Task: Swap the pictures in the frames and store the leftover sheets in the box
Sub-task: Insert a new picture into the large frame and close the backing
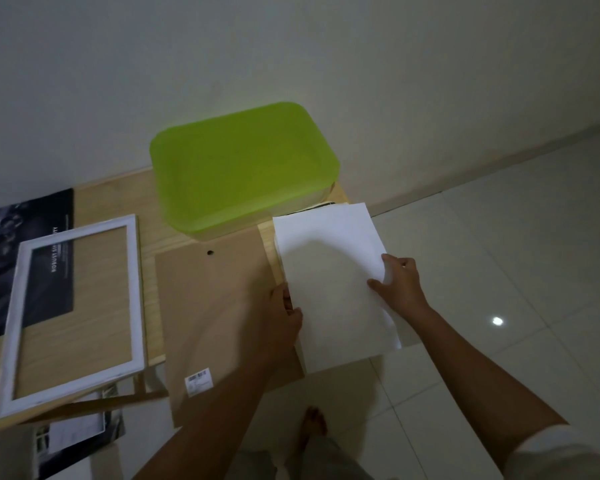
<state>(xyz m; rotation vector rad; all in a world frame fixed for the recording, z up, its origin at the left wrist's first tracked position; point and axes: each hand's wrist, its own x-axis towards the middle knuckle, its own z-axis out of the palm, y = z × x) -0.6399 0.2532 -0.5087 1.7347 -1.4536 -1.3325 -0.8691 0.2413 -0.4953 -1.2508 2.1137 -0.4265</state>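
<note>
Both hands grip the white sheets [333,271] at the table's [118,195] right edge, left hand [284,317] pinching their left side, right hand [400,284] curled round the right. Lidded green box [243,168] sits just behind them; frame [137,289] lies well left.

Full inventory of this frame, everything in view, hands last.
box: 1, green lid, back of table
sheets: stack, white, table's right end
backing board: 1, brown, centre, partly under sheets
label: 1, white, board's near corner
frame: 1, white, empty, left of board
poster: 1, dark, under frame's left side
print: 1, dark, under table's near edge
table: 1, light wood
floor: pale tiles, right
foot: 1, bare, on floor
left hand: grips sheets' left edge
right hand: pinches sheets' right edge
</note>
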